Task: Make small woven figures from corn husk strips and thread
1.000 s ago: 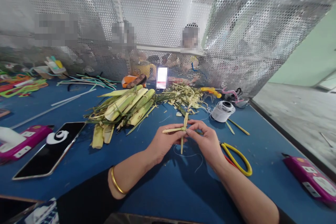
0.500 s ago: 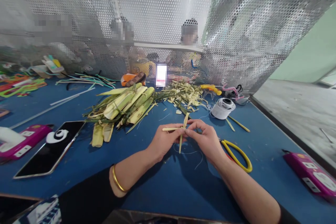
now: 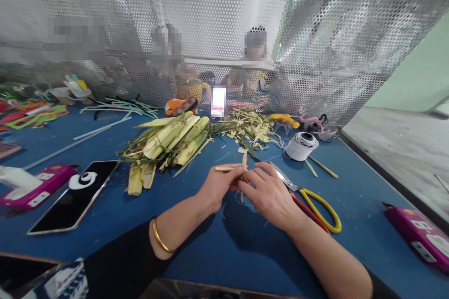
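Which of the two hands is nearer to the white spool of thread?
Right. The right hand is left of the white spool, closer to the camera; the left hand is farther left.

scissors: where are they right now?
In the head view, the scissors lie right of centre on the blue table, just right of the right hand and nearer the person than the white spool.

Plant strips [image 3: 226,168] pale yellow; scissors handles [image 3: 339,224] yellow, red; thread spool [image 3: 297,148] white; tabletop [image 3: 196,254] blue; screen [image 3: 217,18] silver, hole-dotted.

Pale yellowish cross of plant strips [image 3: 244,159], centre partly hidden, between the left hand's fingers [image 3: 235,175]
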`<state>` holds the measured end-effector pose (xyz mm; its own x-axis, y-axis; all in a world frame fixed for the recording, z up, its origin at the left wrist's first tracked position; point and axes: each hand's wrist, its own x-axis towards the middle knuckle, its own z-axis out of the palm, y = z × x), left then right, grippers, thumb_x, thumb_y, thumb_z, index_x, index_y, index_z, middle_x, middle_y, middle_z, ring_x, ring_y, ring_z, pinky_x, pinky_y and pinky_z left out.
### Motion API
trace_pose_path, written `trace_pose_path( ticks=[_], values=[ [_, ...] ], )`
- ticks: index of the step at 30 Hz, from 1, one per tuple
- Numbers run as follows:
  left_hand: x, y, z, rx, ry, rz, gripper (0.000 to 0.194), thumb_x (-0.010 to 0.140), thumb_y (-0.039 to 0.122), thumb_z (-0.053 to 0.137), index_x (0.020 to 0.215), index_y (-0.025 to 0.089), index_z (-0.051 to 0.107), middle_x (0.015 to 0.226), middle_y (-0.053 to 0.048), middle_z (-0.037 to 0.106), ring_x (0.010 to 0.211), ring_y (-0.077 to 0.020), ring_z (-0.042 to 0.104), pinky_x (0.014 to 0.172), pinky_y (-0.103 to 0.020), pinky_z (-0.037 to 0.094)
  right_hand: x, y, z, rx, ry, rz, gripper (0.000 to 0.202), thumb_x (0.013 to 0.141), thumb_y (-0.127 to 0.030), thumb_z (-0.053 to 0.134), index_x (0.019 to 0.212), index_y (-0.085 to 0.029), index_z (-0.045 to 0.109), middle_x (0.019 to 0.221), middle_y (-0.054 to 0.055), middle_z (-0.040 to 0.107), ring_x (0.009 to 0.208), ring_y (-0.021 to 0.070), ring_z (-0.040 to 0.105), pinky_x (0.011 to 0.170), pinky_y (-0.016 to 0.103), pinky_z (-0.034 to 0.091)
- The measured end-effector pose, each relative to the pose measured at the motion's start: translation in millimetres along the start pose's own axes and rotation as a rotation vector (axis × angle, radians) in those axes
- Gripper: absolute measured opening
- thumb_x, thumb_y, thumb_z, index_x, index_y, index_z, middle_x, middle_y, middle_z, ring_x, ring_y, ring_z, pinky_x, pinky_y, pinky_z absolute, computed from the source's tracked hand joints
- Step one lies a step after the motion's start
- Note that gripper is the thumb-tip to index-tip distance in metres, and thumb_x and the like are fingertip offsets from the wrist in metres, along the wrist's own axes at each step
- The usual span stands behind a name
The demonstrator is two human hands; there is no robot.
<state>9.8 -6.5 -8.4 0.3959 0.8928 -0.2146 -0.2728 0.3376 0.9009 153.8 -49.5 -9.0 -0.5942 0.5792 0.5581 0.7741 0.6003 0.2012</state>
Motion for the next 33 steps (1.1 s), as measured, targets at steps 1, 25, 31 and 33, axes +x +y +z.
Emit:
trace_pose_path(
  ticks=[1, 25, 31, 33],
  values=[
    [-0.1, 0.0, -0.4, 0.012, -0.007, -0.001, 0.023, 0.065, 0.029, 0.075, 0.082, 0.014, 0.072, 0.075, -0.003, 0.069, 0.067, -0.0126, 0.060, 0.060, -0.022, 0.048, -0.1, -0.2, 0.6, 0.028, 0.027, 0.012, 0.025, 0.093, -0.010, 0.041, 0.082, -0.020, 0.062, 0.077, 0.002, 0.063, 0.072, 0.0169, 0.053, 0.094, 0.038, 0.034],
    [-2.1, 3.1, 0.7, 0.461, 0.060, 0.144, 0.010, 0.065, 0.027, 0.069, 0.063, 0.018, 0.073, 0.065, -0.003, 0.067, 0.064, -0.0154, 0.058, 0.058, -0.024, 0.045, -1.5, -0.4, 5.2, 0.769, 0.178, 0.871, 0.020, 0.084, -0.030, 0.053, 0.066, -0.021, 0.056, 0.067, 0.001, 0.062, 0.065, 0.0163, 0.053, 0.062, 0.028, 0.041],
    [-3.2, 2.7, 1.8, 0.356, -0.053, 0.163, 0.017, 0.067, 0.026, 0.072, 0.080, 0.017, 0.077, 0.084, -0.005, 0.075, 0.086, -0.0213, 0.065, 0.085, -0.031, 0.047, -1.8, 2.6, 8.4, 0.871, 0.206, 0.971, 0.021, 0.082, -0.033, 0.055, 0.067, -0.020, 0.057, 0.065, 0.000, 0.060, 0.064, 0.0158, 0.052, 0.063, 0.028, 0.041],
    [-4.4, 3.9, 3.5, 0.300, -0.042, 0.142, 0.020, 0.063, 0.025, 0.075, 0.082, 0.016, 0.077, 0.085, -0.005, 0.075, 0.085, -0.0212, 0.066, 0.086, -0.032, 0.047, -1.5, 3.3, 7.8, 0.900, 0.216, 1.000, 0.021, 0.081, -0.034, 0.056, 0.067, -0.020, 0.057, 0.064, -0.001, 0.059, 0.063, 0.0154, 0.052, 0.063, 0.028, 0.040]
  ],
)
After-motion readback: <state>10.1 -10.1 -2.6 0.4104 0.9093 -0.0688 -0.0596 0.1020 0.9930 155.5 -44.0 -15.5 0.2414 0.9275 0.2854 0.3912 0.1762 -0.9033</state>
